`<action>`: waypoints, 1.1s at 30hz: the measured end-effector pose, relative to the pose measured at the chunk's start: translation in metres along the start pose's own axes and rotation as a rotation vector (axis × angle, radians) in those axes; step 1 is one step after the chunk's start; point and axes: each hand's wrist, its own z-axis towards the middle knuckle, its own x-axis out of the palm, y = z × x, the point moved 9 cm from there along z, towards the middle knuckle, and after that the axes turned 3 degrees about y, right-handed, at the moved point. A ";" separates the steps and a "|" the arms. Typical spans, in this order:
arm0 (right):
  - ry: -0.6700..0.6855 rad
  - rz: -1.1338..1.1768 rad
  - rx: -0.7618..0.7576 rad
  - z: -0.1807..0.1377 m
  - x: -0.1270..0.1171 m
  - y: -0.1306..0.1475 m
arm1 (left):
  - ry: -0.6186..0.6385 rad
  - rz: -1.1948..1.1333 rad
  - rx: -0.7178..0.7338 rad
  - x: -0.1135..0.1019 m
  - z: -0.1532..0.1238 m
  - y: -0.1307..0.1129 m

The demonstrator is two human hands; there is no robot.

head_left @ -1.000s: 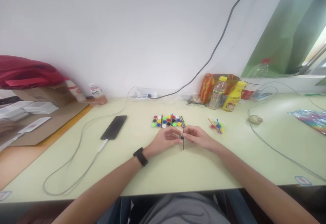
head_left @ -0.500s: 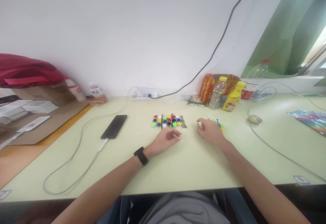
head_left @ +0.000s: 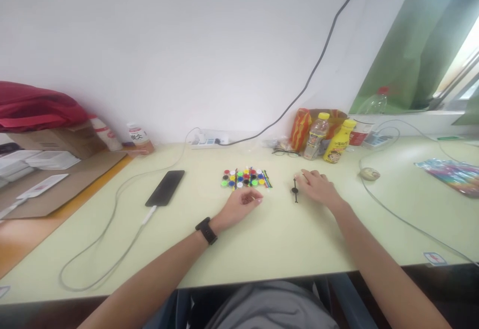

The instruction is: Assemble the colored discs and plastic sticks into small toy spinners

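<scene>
My right hand [head_left: 316, 187] is low over the table, fingers stretched forward and slightly apart. Just left of its fingertips lies a thin black stick with a round disc at its middle [head_left: 295, 190]; I see no grip on it. My left hand [head_left: 242, 204], with a black watch [head_left: 206, 230] on its wrist, rests in front of rows of small coloured round pieces [head_left: 245, 178]. Its fingers curl toward the thumb, and what they hold, if anything, is too small to name. Thin coloured sticks [head_left: 267, 179] lie among and beside the round pieces.
A phone [head_left: 165, 188] on a white charging cable [head_left: 149, 215] lies to the left. Toward the wall stand a clear bottle [head_left: 316, 137] and a yellow bottle [head_left: 339, 142], with glasses [head_left: 286, 152] beside them. A small roundish object [head_left: 369, 174] and a shiny colourful packet [head_left: 449, 177] lie rightward.
My right hand has shifted right, uncovering the black stick and hiding the bright pieces seen beside it before. My left hand has barely moved. The view has turned slightly.
</scene>
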 end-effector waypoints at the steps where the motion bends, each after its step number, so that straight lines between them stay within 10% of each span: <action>1: 0.019 -0.015 -0.037 -0.002 0.003 0.008 | 0.001 0.002 0.001 0.000 0.000 -0.001; 21: 0.025 0.257 -0.526 -0.075 0.016 0.054 | -0.002 0.105 0.046 0.000 -0.004 -0.008; 33: 0.087 0.440 -0.858 -0.135 -0.005 0.166 | 0.036 0.307 0.242 0.005 -0.016 -0.039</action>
